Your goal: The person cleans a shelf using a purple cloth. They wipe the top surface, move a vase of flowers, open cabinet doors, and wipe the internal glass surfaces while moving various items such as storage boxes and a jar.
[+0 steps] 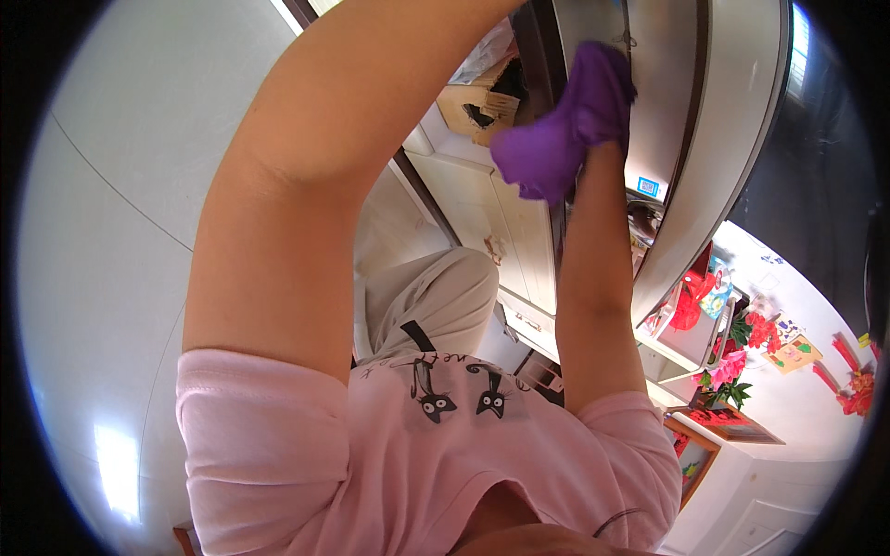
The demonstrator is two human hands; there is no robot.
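Note:
A purple cloth (539, 156) is bunched around my right hand, hiding the fingers; only the wrist (606, 156) shows below it. The cloth lies against or just in front of a pale, glossy upright panel (650, 118), and I cannot tell whether they touch. One loose part of the cloth hangs to the left and is slightly blurred. My left forearm (389, 76) runs up past the top edge of the picture, and my left hand is out of view.
Below the cloth are cream cabinet doors (480, 208) with ornate handles. A torn cardboard box (480, 111) sits beyond them. A dark glossy surface (820, 174) curves along the right. Artificial flowers (730, 365) and framed pictures (730, 424) are at lower right.

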